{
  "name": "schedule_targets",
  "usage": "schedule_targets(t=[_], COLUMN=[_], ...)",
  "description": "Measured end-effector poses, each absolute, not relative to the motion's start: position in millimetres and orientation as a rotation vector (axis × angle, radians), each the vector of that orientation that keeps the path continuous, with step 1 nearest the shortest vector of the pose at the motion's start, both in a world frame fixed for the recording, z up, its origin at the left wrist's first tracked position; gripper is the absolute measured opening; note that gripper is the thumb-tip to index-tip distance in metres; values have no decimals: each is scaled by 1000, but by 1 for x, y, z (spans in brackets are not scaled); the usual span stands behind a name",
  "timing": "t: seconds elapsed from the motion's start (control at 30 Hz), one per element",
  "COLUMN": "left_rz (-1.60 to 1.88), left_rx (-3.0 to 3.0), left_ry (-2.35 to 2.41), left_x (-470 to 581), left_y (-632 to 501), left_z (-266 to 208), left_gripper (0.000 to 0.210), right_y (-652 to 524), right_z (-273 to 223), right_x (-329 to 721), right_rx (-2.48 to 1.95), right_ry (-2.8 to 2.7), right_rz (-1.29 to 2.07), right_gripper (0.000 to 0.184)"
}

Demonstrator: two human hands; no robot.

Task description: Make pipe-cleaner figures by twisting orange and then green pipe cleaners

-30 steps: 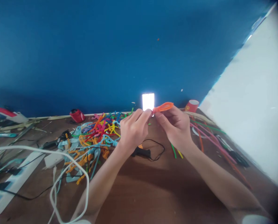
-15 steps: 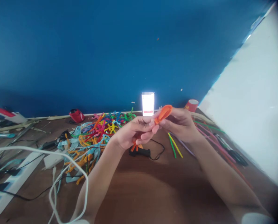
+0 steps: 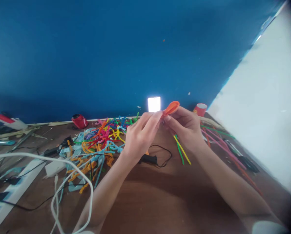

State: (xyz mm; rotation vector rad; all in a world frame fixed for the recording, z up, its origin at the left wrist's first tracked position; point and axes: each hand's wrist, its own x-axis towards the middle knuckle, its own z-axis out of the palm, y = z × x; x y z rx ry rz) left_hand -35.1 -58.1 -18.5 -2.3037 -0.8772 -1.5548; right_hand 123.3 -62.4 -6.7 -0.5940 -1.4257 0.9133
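Observation:
An orange pipe cleaner [image 3: 172,108], bent into a narrow loop, is held up between my two hands above the table. My left hand [image 3: 143,131] pinches its lower left end, the back of the hand turned toward me. On the other side, the thumb and fingers of my right hand [image 3: 188,127] close on the loop's right side. The rest of the pipe cleaner is hidden behind my fingers. Below my right hand lie a green pipe cleaner [image 3: 180,154] and a yellow pipe cleaner [image 3: 184,152]. A black-handled tool [image 3: 149,159] with a cord lies under my left hand.
A tangled heap of coloured pipe cleaners [image 3: 96,149] covers the left middle of the table [image 3: 155,201]. Nearer left are a white cable [image 3: 90,182] and a power strip [image 3: 16,191]. A lit screen [image 3: 154,104] stands by the blue wall. Right are a red cup [image 3: 200,110] and pens [image 3: 245,161].
My left hand has rolled over, so its back now faces me and its fingers point up. The orange loop has risen slightly, and the dangling orange ends have gone out of sight.

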Motion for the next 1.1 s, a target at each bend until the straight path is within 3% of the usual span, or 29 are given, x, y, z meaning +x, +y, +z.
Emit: schedule_targets(t=[0.23,0.57,0.8,0.93,1.1], left_rz=[-1377,-1440,-1983,-2355,-2510], left_rx=[-2241,-2359,-2771,-3093,-3344], left_ry=[-1019,-1222,-1377,-1413,-1467], left_x=[-30,-29,-27,-29,-35], left_y=[-59,-61,-70,-71,-62], left_z=[-23,-20,-8,0,2], left_gripper=[25,22,23,29,33], right_y=[-71,-67,-61,-57,-53], right_z=[-1,-5,-9,-12,-14], right_x=[118,123,126,131,136], right_rx=[-706,-691,-666,-649,-588], right_ry=[-1427,-1565,-1610,-1642,-1682], right_rz=[840,738,576,578,709], right_gripper=[11,14,8,15,19])
